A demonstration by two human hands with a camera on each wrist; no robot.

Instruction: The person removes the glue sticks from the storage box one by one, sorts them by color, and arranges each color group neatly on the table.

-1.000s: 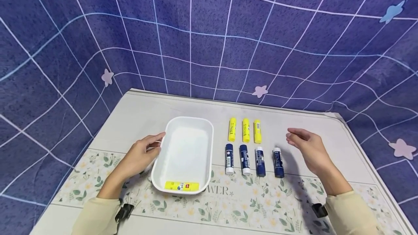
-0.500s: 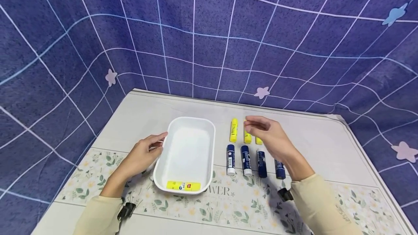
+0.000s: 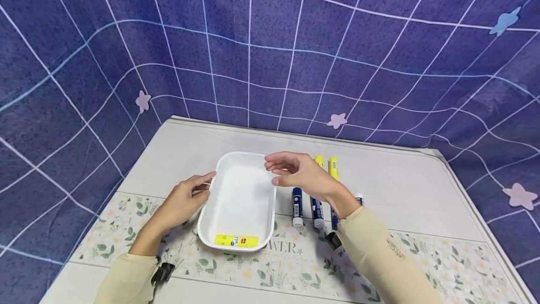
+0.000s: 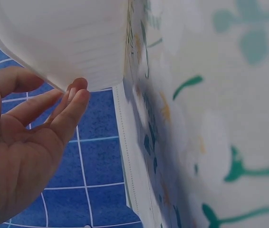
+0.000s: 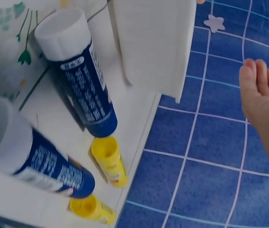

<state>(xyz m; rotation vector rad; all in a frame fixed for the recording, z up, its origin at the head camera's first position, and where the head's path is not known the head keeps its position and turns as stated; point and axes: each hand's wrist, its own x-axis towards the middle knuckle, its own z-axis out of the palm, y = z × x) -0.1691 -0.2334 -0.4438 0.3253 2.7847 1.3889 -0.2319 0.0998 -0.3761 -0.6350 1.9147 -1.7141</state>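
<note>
A white plastic tray has a yellow glue stick lying along its near end. My left hand is at the tray's left side, fingertips touching the rim; in the left wrist view its fingers reach the tray's underside edge. Reaching across from the right, my right hand hovers at the tray's far right rim with bent fingers and a gap above the thumb. The right wrist view shows this hand with nothing visible in it. Blue glue sticks lie below its wrist.
Two yellow glue sticks show behind the right hand, and another blue one is mostly covered by the forearm. A floral-printed cover spans the table. A blue grid-patterned curtain hangs behind and beside it.
My right hand has swept left from beyond the glue sticks, over the yellow ones, to the tray's right rim. The left hand and the tray stay in place.
</note>
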